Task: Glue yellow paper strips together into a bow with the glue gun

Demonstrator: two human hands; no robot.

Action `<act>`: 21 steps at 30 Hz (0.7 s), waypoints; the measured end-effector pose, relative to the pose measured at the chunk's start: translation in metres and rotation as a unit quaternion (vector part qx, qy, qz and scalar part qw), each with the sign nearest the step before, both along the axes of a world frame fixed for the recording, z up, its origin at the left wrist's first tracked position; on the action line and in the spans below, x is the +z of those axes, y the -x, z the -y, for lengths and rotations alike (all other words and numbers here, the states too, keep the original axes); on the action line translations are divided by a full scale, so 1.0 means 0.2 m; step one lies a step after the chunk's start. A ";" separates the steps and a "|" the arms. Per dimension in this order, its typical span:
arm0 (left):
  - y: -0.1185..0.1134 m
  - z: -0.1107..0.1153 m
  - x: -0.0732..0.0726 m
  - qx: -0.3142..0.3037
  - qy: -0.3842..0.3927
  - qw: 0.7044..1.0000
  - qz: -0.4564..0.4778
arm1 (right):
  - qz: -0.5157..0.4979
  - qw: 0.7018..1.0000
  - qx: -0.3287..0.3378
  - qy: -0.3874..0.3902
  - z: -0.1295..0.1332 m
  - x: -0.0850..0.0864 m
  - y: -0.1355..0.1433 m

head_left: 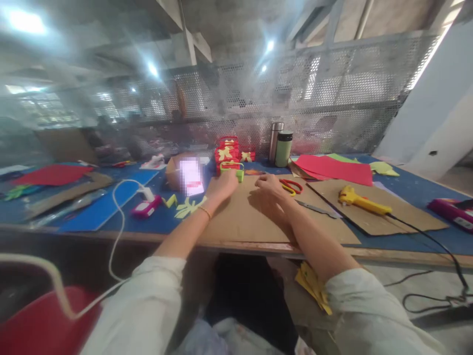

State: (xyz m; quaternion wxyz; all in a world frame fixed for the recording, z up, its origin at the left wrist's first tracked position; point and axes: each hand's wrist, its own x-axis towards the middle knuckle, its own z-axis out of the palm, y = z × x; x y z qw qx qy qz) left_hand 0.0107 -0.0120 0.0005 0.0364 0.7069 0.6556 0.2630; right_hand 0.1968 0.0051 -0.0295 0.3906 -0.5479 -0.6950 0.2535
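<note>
Green paper basket (232, 169), small and with a looped handle, sits at about twelve o'clock on the brown cardboard sheet (251, 217) that covers the middle of the blue table (96, 212). The left hand (223, 186) lies against the basket's near side, its fingers curled up to it; motion blur hides whether they actually clamp it, so I cannot tell. The right hand (269, 185) rests palm down on the cardboard just to the basket's three o'clock, fingers loosely bent and gripping nothing, close beside the red-handled scissors (291, 187) that lie at its three o'clock. Behind the basket, toward twelve o'clock, stands a stack of red paper baskets (227, 148) with yellow trim, and at one o'clock two flasks (280, 143), one steel and one green, stand side by side. A yellow glue gun (360, 201) lies on a second cardboard sheet at three o'clock, its black cord running off the table edge. Red paper sheets (336, 169) lie at two o'clock. At ten o'clock a lit phone (191, 176) leans against a box, and yellow paper cut-outs (188, 207) lie on the table at nine o'clock, near a pink charger (146, 207) with a white cable.
</note>
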 end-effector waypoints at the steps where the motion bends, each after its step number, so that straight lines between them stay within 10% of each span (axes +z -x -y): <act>1: -0.05 0.07 0.00 -0.042 0.017 0.998 -0.044 | 0.010 1.000 0.010 0.005 0.01 0.00 0.00; 5: -0.23 0.33 0.01 -0.161 0.047 0.975 -0.147 | 0.042 0.998 0.037 0.014 0.05 0.01 0.00; 11: -0.14 0.61 0.02 -0.098 0.044 0.987 -0.116 | 0.074 0.995 0.060 0.012 0.05 0.01 -0.03; 21: 0.49 0.40 0.05 0.048 0.071 0.995 -0.053 | 0.066 0.996 0.059 -0.014 0.01 -0.04 0.00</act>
